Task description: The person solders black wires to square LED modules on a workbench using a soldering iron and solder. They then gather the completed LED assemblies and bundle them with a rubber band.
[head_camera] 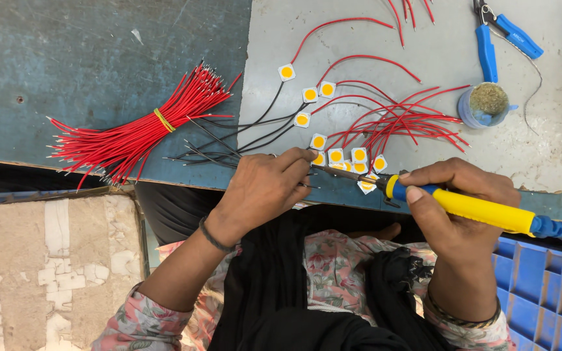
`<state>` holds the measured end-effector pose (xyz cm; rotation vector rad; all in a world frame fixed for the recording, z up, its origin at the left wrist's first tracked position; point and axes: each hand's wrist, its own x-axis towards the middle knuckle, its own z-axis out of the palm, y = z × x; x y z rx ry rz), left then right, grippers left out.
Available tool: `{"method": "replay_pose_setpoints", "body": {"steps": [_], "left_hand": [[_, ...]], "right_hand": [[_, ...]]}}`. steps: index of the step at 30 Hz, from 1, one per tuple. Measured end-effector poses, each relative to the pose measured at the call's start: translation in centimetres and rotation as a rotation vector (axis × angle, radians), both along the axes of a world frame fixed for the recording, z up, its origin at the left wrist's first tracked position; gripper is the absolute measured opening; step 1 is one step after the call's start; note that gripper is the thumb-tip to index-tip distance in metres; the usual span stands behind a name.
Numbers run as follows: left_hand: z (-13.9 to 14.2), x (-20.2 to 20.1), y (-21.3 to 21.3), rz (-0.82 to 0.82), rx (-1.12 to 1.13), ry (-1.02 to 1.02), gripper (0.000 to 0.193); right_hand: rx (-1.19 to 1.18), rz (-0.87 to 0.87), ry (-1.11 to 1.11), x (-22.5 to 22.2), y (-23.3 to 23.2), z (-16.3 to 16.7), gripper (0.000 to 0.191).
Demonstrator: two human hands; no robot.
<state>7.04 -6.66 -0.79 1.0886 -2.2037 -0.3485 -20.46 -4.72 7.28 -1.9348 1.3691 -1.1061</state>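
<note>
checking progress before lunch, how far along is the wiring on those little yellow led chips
Done: several LED chips already carry red and black wires, fanned across the grey board. In hand: the right hand holds a yellow soldering iron tip at a chip near the board edge, while the left hand steadies it. Left: a banded bundle of red wires lies unused.

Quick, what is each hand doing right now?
Left hand: curled, fingertips pressing down by the small square LED chips; whether it pinches anything cannot be told.
Right hand: closed around the yellow-handled soldering iron.
</note>
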Motion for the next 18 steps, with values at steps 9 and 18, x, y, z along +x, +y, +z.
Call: {"method": "replay_pose_setpoints", "body": {"steps": [9, 18], "left_hand": [[-0.32, -0.24, 0.01, 0.015, -0.001, -0.002, 0.020], [-0.18, -0.28, 0.10, 0.028, -0.011, -0.015, 0.023]], "right_hand": [[-0.013, 0.016, 0.071, 0.14, -0.42, 0.56, 0.015], [-0.011, -0.041, -0.016, 0.11, 0.22, 0.89, 0.016]]}}
